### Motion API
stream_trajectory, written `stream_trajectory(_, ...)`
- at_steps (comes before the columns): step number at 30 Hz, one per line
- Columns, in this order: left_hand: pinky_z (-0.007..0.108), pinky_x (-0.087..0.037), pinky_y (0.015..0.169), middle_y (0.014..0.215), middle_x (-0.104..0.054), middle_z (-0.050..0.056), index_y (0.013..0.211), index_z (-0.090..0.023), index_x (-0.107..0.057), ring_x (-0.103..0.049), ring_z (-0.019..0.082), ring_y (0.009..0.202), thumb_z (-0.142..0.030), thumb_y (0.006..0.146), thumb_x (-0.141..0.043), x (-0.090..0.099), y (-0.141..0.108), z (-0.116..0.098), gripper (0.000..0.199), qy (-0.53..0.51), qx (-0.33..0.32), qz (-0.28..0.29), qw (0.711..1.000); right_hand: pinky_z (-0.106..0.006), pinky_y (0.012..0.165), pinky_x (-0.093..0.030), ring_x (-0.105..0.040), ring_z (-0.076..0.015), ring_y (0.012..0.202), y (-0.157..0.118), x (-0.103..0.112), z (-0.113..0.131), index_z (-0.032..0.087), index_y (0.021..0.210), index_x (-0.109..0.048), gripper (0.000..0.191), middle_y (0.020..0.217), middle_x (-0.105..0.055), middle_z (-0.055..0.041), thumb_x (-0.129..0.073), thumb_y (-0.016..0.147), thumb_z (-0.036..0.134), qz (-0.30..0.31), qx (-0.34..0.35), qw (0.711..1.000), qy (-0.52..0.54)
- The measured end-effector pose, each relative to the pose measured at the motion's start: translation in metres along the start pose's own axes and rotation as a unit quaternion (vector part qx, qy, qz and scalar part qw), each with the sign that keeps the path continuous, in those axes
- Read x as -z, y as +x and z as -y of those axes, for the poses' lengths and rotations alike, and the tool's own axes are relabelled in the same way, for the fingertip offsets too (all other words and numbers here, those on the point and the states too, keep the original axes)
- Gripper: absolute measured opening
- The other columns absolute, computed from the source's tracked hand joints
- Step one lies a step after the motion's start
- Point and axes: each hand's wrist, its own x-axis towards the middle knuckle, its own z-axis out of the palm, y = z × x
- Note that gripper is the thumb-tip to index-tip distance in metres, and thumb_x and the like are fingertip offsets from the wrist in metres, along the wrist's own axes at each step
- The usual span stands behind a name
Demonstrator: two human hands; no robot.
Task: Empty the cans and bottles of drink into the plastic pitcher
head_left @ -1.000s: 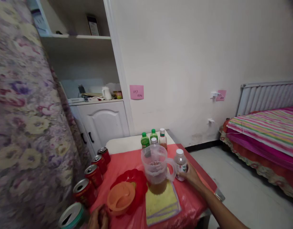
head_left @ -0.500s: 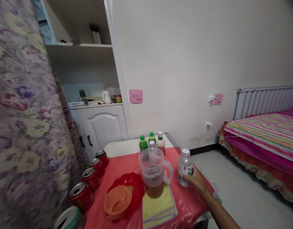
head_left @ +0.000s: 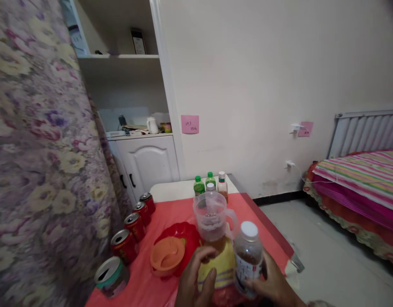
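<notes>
My right hand [head_left: 273, 279] is wrapped round a clear plastic bottle [head_left: 248, 260] with a white cap, a printed label and some dark liquid inside. To its left, my left hand [head_left: 196, 279] has its fingers apart and holds nothing; it hovers over the front of a folded yellow cloth [head_left: 220, 266]. Behind both hands stands a clear plastic pitcher [head_left: 211, 217] with brownish liquid at its bottom, its handle partly behind the bottle. An orange bowl [head_left: 167, 256] rests on a red scalloped plate [head_left: 190, 232] left of the pitcher.
Several drink cans [head_left: 124, 246] line the table's left edge. At the back stand green-capped bottles [head_left: 199, 186] and a white-capped bottle [head_left: 222, 187]. A red cover [head_left: 257, 209] lies on the table. A floral curtain [head_left: 39, 170] hangs at left; a bed [head_left: 359, 179] is at right.
The bottle in my right hand has come nearer to me, to the front of the table. My left hand has entered the view beside it. The view has shifted slightly.
</notes>
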Motion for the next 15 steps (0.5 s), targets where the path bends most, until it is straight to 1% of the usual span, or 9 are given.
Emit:
stream_trajectory(2,0.04,-0.043,0.107,0.13,-0.065,0.011,0.123,-0.025,-0.062,-0.057,0.028,0.124,-0.048,0.084,-0.059,-0.006,0.014,-0.02,0.046,-0.045,0.014,0.086,0.995,-0.047,0.107,-0.042,-0.058,-0.035,0.123,-0.003,-0.012,0.012,0.022,0.133,-0.051,0.081,0.133,-0.063,-0.0129,-0.082,0.059,0.037,0.063,0.004,0.998,0.022)
stream_trajectory(3,0.041,-0.038,0.111,0.141,-0.059,0.01,0.132,-0.026,-0.056,-0.05,0.028,0.132,-0.048,0.085,-0.059,-0.007,0.02,-0.027,0.051,-0.07,0.037,0.122,0.989,-0.048,0.108,-0.041,-0.056,-0.0351,0.124,-0.004,-0.018,0.017,0.022,0.135,-0.049,0.086,0.135,-0.061,-0.013,-0.083,0.058,0.039,0.094,0.005,0.995,0.043)
stream_trajectory(5,0.043,-0.035,0.113,0.146,-0.054,0.009,0.137,-0.028,-0.05,-0.046,0.028,0.136,-0.047,0.087,-0.057,-0.008,0.027,-0.035,0.054,-0.118,0.073,0.19,0.972,-0.049,0.11,-0.038,-0.054,-0.0354,0.127,-0.004,-0.028,0.024,0.021,0.139,-0.046,0.093,0.138,-0.059,-0.0138,-0.084,0.057,0.042,0.144,-0.004,0.985,0.092)
stream_trajectory(6,0.043,-0.037,0.111,0.145,-0.055,0.009,0.136,-0.028,-0.051,-0.048,0.028,0.134,-0.047,0.087,-0.056,-0.008,0.029,-0.037,0.053,-0.143,0.088,0.211,0.963,-0.05,0.11,-0.038,-0.053,-0.0357,0.128,-0.003,-0.032,0.026,0.021,0.14,-0.046,0.096,0.139,-0.058,-0.0143,-0.085,0.056,0.044,0.16,-0.012,0.981,0.108)
stream_trajectory(9,0.04,-0.042,0.103,0.134,-0.062,0.009,0.13,-0.027,-0.056,-0.057,0.028,0.121,-0.049,0.083,-0.062,-0.002,0.029,-0.035,0.052,-0.218,0.112,0.239,0.94,-0.052,0.11,-0.037,-0.052,-0.0359,0.129,-0.003,-0.04,0.03,0.022,0.14,-0.047,0.099,0.139,-0.058,-0.0141,-0.089,0.052,0.04,0.187,-0.044,0.974,0.121)
stream_trajectory(12,0.034,-0.046,0.091,0.127,-0.066,0.009,0.123,-0.026,-0.061,-0.061,0.026,0.111,-0.051,0.075,-0.071,0.007,0.027,-0.035,0.055,-0.264,0.133,0.256,0.92,-0.051,0.108,-0.039,-0.056,-0.0355,0.124,-0.004,-0.045,0.038,0.024,0.139,-0.05,0.1,0.134,-0.061,-0.0132,-0.092,0.048,0.033,0.197,-0.081,0.97,0.116)
stream_trajectory(15,0.03,-0.047,0.08,0.117,-0.069,0.009,0.114,-0.023,-0.065,-0.064,0.023,0.097,-0.051,0.072,-0.074,0.011,0.024,-0.04,0.051,-0.295,0.142,0.247,0.912,-0.049,0.103,-0.044,-0.06,-0.0344,0.118,-0.003,-0.05,0.046,0.024,0.138,-0.052,0.094,0.127,-0.065,-0.0124,-0.09,0.052,0.034,0.204,-0.099,0.969,0.094)
